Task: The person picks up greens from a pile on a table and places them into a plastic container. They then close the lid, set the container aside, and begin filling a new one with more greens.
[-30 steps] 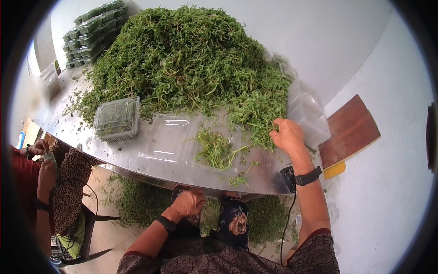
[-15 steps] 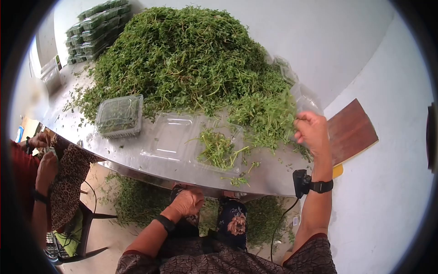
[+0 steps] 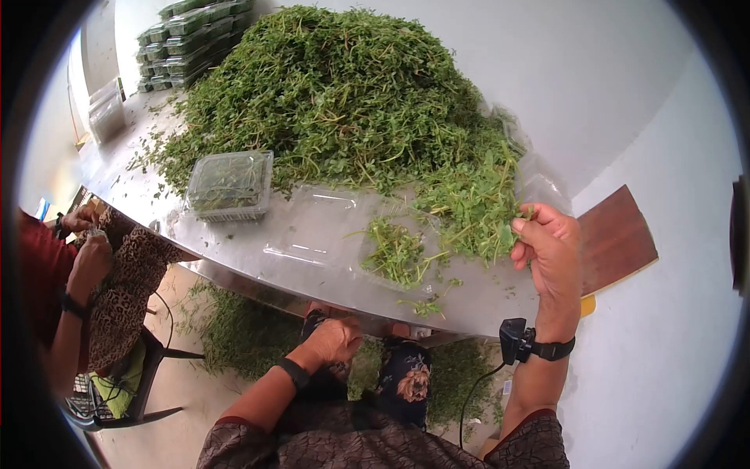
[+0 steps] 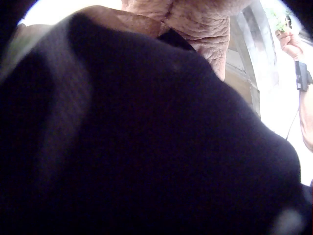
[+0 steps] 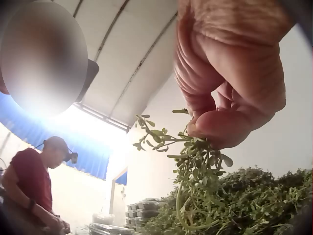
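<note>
My right hand [image 3: 551, 246] pinches a bunch of leafy green sprigs [image 5: 195, 166] between thumb and fingertips. It is at the right edge of the big heap of greens [image 3: 336, 102]; in the right wrist view the stems hang below the fingers. Left of it on the metal table lies an opened clear plastic clamshell box [image 3: 301, 250], a small pile of sprigs [image 3: 394, 250] in its right half. My left hand [image 3: 332, 341] rests at my lap below the table edge, fingers loosely curled. Dark cloth fills most of the left wrist view.
A closed, filled clamshell box [image 3: 229, 186] stands on the table [image 3: 226, 238]. Stacked filled boxes [image 3: 191, 39] are at the back left, empty ones [image 3: 539, 178] behind my right hand. Another person in a red top [image 5: 34, 171] sits at the left. More greens [image 3: 250, 336] lie underneath.
My right hand has drawn back rightward from the heap's edge, now with sprigs between its fingers. The left hand has kept its place at the lap. The head view has shifted slightly.
</note>
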Action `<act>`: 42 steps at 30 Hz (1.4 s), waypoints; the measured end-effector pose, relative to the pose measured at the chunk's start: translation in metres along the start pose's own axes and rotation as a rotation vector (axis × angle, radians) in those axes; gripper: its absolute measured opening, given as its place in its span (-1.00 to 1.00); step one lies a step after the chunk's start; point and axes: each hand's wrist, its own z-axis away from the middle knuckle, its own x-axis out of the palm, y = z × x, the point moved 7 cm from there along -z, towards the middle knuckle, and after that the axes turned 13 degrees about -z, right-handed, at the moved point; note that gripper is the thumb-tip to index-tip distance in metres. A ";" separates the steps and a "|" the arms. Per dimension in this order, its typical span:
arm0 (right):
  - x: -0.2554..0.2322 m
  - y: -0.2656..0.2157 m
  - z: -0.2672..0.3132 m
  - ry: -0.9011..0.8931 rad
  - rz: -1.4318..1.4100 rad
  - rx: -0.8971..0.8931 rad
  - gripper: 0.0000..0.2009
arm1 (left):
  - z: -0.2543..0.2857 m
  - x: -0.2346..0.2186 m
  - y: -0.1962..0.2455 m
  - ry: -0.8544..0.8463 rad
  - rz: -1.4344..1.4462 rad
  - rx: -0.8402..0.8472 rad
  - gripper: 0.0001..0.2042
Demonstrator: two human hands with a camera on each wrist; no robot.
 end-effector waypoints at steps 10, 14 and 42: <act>0.049 0.051 0.022 -0.175 0.177 0.253 -0.71 | 0.002 -0.002 -0.002 -0.023 0.031 -0.005 -0.83; 0.036 0.052 0.028 -0.070 0.249 0.202 -0.72 | 0.003 -0.005 -0.001 0.000 0.036 -0.005 -0.83; 0.045 0.103 0.071 -0.159 0.176 -0.497 -0.65 | 0.016 -0.185 0.102 0.567 -0.166 0.239 -0.79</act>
